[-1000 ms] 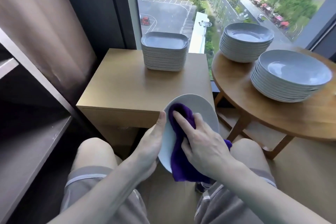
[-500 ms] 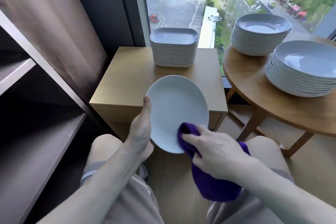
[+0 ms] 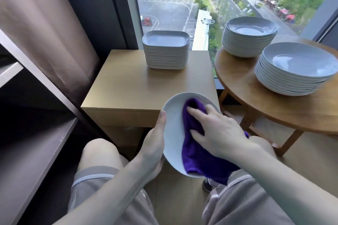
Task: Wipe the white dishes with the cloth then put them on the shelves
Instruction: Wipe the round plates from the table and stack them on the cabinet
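Note:
I hold a white round plate (image 3: 173, 128) tilted over my knees, in front of the wooden cabinet. My left hand (image 3: 155, 144) grips its left rim, thumb on the face. My right hand (image 3: 217, 131) presses a purple cloth (image 3: 195, 153) flat against the plate's inner face, fingers spread; the cloth hangs past the lower rim. Dark shelves (image 3: 31, 155) stand at my left.
A stack of white squarish dishes (image 3: 166, 51) sits at the back of the wooden cabinet (image 3: 128, 86). On the round wooden table (image 3: 256, 107) at right are two stacks of round plates (image 3: 248, 36) (image 3: 294, 69). A window is behind, a curtain at the left.
My right hand has slid the cloth from the plate's lower edge up onto its face. The plate has dropped lower and tilted more toward me.

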A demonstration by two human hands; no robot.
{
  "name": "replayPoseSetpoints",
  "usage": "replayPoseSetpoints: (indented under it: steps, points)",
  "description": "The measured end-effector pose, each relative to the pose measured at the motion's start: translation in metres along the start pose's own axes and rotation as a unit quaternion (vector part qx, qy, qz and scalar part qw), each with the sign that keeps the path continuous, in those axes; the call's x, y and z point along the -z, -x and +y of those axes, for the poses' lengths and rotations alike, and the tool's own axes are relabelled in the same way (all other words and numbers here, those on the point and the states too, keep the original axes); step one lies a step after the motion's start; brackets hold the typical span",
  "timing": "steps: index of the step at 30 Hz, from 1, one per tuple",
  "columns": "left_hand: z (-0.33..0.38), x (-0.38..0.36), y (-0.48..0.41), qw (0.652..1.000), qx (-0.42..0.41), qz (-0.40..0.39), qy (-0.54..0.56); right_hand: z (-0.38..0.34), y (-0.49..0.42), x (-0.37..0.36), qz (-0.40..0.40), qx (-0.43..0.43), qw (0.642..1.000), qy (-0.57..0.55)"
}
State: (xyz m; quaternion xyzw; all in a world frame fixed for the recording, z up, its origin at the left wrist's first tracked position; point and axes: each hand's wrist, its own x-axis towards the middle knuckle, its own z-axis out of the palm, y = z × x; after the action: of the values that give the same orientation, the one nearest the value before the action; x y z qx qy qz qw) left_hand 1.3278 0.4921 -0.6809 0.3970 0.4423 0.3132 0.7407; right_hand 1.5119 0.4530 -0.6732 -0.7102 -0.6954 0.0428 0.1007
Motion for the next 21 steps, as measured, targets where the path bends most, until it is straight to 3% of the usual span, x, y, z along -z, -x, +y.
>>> replayPoseSetpoints:
  steps: [2,5,13,17,21]
  points:
    - [0.000,0.004,-0.003,1.000,-0.013,0.008,-0.014,0.016,-0.003,-0.002,-0.033,-0.045,0.998,-0.002]
    - [0.004,0.014,-0.008,0.999,-0.036,0.033,-0.012,0.014,0.000,-0.006,-0.072,-0.032,0.997,0.019]
    - [0.027,0.031,-0.010,0.995,-0.069,0.077,0.014,-0.033,0.026,-0.008,-0.138,0.145,0.980,-0.023]
    - [0.020,0.020,-0.004,0.998,-0.041,0.051,0.025,-0.047,0.029,-0.002,-0.114,0.190,0.974,-0.045]
    - [0.004,0.003,0.002,1.000,-0.002,0.022,0.008,-0.048,0.027,0.007,-0.036,0.180,0.982,-0.053]
